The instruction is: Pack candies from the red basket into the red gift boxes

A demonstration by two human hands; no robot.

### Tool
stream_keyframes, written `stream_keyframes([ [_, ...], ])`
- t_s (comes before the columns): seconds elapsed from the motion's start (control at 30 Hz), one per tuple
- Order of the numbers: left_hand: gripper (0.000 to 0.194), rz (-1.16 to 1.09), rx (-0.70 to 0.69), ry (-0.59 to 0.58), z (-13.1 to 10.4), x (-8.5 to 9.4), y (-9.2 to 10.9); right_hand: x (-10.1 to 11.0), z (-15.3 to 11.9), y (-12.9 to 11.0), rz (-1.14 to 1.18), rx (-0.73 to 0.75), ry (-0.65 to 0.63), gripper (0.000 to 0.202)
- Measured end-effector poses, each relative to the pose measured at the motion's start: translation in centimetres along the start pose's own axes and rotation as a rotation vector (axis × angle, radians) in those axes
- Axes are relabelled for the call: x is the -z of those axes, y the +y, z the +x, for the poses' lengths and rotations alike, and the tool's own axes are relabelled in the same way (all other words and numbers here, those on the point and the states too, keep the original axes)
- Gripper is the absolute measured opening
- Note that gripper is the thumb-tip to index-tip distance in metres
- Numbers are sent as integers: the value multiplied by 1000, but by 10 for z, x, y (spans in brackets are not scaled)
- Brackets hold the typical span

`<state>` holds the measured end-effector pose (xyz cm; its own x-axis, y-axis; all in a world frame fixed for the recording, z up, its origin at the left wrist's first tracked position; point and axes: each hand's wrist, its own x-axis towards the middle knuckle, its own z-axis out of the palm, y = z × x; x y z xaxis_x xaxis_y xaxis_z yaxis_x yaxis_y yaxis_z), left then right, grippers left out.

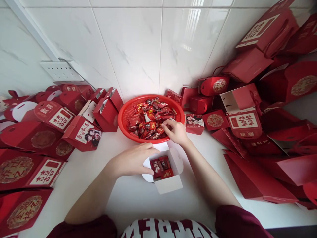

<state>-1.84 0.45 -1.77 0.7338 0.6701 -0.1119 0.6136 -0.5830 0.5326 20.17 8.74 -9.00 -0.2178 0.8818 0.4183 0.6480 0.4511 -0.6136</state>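
Open box [170, 187], lower centre: several sweets [162, 168] inside, flaps unclosed. Left hand [135, 161] spread against its left side. Right hand [176, 132] at red basket [121, 121], centre, fingertips together, grip on sweet unclear; many sweets left there.

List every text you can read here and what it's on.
"囍": white panels on a red box at left and one at right.
"金榜题名", apparently: gold roundel on the lower-left box.
Shirt: big white letters, upside down, cut off; word unreadable.
Candy wrappers: too small.
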Motion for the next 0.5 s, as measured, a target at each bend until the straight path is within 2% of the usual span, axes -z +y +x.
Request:
stream_keyframes([
  [0.1, 57, -5, -34, 60, -9, -8, 8, 8, -2, -6, 39, 8, -25, 24],
  [0.17, 54, -9, -35, 60, -14, -16, 11, 22, -7, -19, 106, 39, -47, 26],
  [0.23, 48, -7, -23, 38, -18, -25, 13, 40, -17, -36, 216, 117, -122, 27],
  [0.27, 43, -3, -9, 39, -20, -31, 13, 47, -23, -46, 266, 174, -208, 24],
  [0.33, 34, 15, 27, 87, -23, -42, 14, 53, -36, -65, 218, 266, -504, 18],
  [0.4, 24, 26, 51, 186, -26, -55, 13, 45, -48, -77, -45, 270, -764, 15],
  [0.43, 20, 26, 51, 248, -27, -62, 12, 36, -53, -81, -203, 251, -834, 12],
  [0.5, 16, 30, 45, 396, -31, -77, 10, 13, -61, -84, -353, 224, -839, 8],
])
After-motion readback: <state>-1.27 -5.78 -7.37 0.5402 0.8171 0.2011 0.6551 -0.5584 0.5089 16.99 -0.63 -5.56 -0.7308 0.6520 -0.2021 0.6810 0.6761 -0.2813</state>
